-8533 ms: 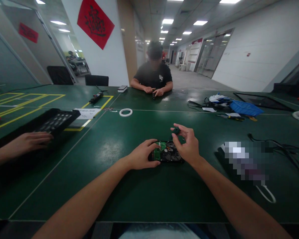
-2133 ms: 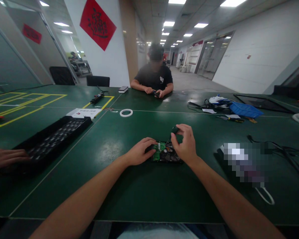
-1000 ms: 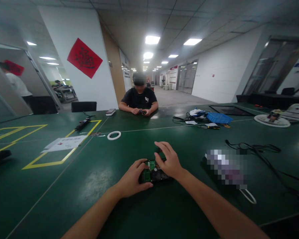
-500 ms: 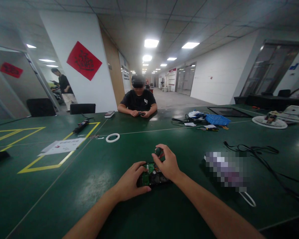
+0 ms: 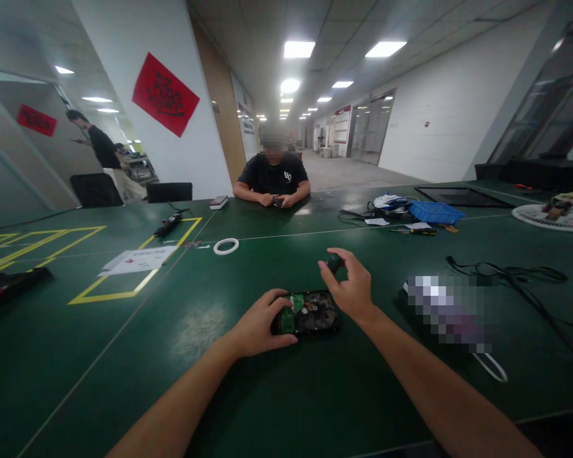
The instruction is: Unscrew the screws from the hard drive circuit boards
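Observation:
A black hard drive (image 5: pixel 315 313) with a green circuit board at its left end lies on the green table (image 5: pixel 210 381). My left hand (image 5: pixel 260 324) grips its left end, thumb along the near edge and fingers over the far side and the board. Above and to the right of the drive, my right hand (image 5: pixel 353 283) pinches a small dark green object (image 5: pixel 334 263) with a rounded end between thumb and index finger. It is held clear of the drive; its exact kind cannot be made out.
A white ring (image 5: pixel 226 247) and paper sheets (image 5: pixel 141 261) lie to the left. A blurred-out object (image 5: pixel 444 312) and black cables (image 5: pixel 510 273) are on the right. Farther back are a blue basket (image 5: pixel 437 212) and pliers (image 5: pixel 413 231). Another person (image 5: pixel 273 181) sits opposite.
My right hand has moved up and right, away from the drive, still pinching the dark green object, so more of the drive shows. My left hand keeps its grip. The view has shifted.

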`<state>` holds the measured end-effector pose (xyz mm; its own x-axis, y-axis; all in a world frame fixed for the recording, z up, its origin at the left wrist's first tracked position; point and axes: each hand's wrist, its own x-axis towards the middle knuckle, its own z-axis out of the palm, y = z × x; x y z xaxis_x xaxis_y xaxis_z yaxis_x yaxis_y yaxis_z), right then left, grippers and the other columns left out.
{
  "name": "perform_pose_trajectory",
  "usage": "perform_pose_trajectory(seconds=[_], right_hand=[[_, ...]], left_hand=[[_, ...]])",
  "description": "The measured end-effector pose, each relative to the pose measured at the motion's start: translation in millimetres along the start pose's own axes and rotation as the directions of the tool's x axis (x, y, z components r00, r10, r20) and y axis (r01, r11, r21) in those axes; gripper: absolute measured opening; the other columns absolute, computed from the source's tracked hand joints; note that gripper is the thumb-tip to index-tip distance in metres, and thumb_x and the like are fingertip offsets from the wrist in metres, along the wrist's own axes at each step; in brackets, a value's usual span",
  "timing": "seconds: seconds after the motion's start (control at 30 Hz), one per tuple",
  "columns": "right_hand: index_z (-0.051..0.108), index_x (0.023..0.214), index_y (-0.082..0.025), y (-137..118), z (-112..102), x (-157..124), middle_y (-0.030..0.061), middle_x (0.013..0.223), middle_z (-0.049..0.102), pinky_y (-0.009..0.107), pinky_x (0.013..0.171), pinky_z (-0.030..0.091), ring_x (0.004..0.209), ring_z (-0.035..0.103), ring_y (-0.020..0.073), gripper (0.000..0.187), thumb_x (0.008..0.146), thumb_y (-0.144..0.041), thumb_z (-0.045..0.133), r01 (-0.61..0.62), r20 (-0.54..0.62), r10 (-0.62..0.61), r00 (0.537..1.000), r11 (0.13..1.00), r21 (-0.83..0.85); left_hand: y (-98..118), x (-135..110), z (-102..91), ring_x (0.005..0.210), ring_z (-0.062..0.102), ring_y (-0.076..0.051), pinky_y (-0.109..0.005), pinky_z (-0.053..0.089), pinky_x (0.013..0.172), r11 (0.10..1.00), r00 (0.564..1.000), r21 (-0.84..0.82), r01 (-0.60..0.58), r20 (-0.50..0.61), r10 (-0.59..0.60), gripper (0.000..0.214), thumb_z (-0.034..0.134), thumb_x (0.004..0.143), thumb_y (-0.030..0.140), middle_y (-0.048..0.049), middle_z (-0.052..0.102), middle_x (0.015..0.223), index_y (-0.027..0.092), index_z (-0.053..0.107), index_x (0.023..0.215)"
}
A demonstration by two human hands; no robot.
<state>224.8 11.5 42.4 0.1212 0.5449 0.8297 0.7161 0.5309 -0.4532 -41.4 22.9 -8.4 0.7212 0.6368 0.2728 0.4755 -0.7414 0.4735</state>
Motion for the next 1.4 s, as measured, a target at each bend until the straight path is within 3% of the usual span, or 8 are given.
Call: perform_pose_trajectory(seconds=[0.17,0.33,0.47,0.57,0.7,0.83,1.2,1.4], right_hand=[[0.066,0.098,-0.021,55.1,-17.0,14.5,0.0058,0.091,0.072,0.034,0.074,0.053,0.08,0.068,0.0211,0.013,0.086,-0.02,0.061,-0.226,0.148,0.277,0.949,0.929,-0.292],[0.069,0.077,-0.021,97.1,-20.8,7.4,0.0038,0.074,0.07,0.027,0.06,0.046,0.066,0.064,0.0179,0.004,0.076,-0.019,0.073,-0.241,0.491,0.507,0.709,0.827,-0.507],[0.071,0.079,-0.021,97.8,-11.7,-0.4,0.0047,0.078,0.071,0.027,0.061,0.045,0.068,0.066,0.0177,0.011,0.076,-0.027,0.079,-0.229,0.568,0.529,0.63,0.826,-0.515],[0.072,0.084,-0.019,93.8,-4.4,-1.6,0.008,0.087,0.073,0.027,0.068,0.046,0.081,0.069,0.0208,0.014,0.079,-0.031,0.078,-0.225,0.581,0.564,0.586,0.803,-0.553],[0.072,0.091,-0.018,90.8,-0.3,-1.4,0.0113,0.097,0.074,0.029,0.074,0.046,0.091,0.07,0.0238,0.014,0.086,-0.031,0.07,-0.219,0.571,0.61,0.549,0.765,-0.606],[0.071,0.098,-0.019,89.2,0.2,-2.3,0.0123,0.103,0.074,0.03,0.077,0.046,0.095,0.07,0.0246,0.016,0.091,-0.031,0.064,-0.207,0.565,0.632,0.53,0.743,-0.637],[0.07,0.102,-0.016,83.7,-3.0,-0.8,0.0147,0.107,0.073,0.031,0.08,0.049,0.098,0.07,0.0248,0.02,0.096,-0.032,0.059,-0.189,0.562,0.657,0.503,0.718,-0.67],[0.07,0.103,-0.014,85.9,-8.2,-1.0,0.0177,0.105,0.072,0.036,0.077,0.052,0.093,0.071,0.0281,0.02,0.095,-0.028,0.059,-0.177,0.547,0.684,0.483,0.688,-0.704]], left_hand=[[-18.7,-2.0,-6.6,0.142,0.041,-0.034,-0.052,0.043,0.115,0.999,0.999,0.007,0.035,-0.035,-0.035,0.065,0.079,0.083,0.048,-0.0097,0.036,0.155,0.034,0.054,0.142],[-30.8,-0.6,-10.0,0.141,0.042,-0.033,-0.058,0.038,0.116,0.983,0.988,0.156,0.092,-0.141,-0.07,0.049,0.055,0.097,0.021,-0.0108,0.041,0.154,0.031,0.052,0.145],[-10.0,5.2,-0.4,0.137,0.046,-0.028,-0.053,0.038,0.115,0.971,0.982,0.226,0.074,-0.188,-0.031,0.045,0.04,0.099,0.014,-0.0102,0.052,0.146,0.024,0.054,0.141],[18.5,11.1,14.5,0.135,0.047,-0.029,-0.051,0.037,0.116,0.959,0.973,0.259,0.113,-0.223,-0.054,0.042,0.044,0.103,0.037,-0.0105,0.056,0.143,0.022,0.053,0.141],[49.1,19.9,35.7,0.14,0.04,-0.039,-0.058,0.03,0.118,0.928,0.974,0.328,0.175,-0.194,-0.116,0.088,0.052,0.087,0.077,-0.0183,0.049,0.149,0.015,0.044,0.149],[58.0,29.8,47.2,0.137,0.04,-0.044,-0.061,0.03,0.114,0.903,0.959,0.345,0.256,-0.206,-0.193,0.107,0.048,0.078,0.09,-0.0219,0.048,0.147,0.012,0.042,0.15],[53.1,33.7,42.0,0.128,0.044,-0.042,-0.06,0.031,0.11,0.899,0.968,0.382,0.216,-0.204,-0.146,0.078,0.062,0.08,0.066,-0.0205,0.052,0.135,0.015,0.051,0.138],[45.1,17.2,13.0,0.136,0.04,-0.04,-0.057,0.029,0.116,0.947,1.0,0.319,0.023,0.01,-0.028,0.084,0.066,0.079,0.061,-0.0178,0.047,0.144,0.018,0.044,0.147]])
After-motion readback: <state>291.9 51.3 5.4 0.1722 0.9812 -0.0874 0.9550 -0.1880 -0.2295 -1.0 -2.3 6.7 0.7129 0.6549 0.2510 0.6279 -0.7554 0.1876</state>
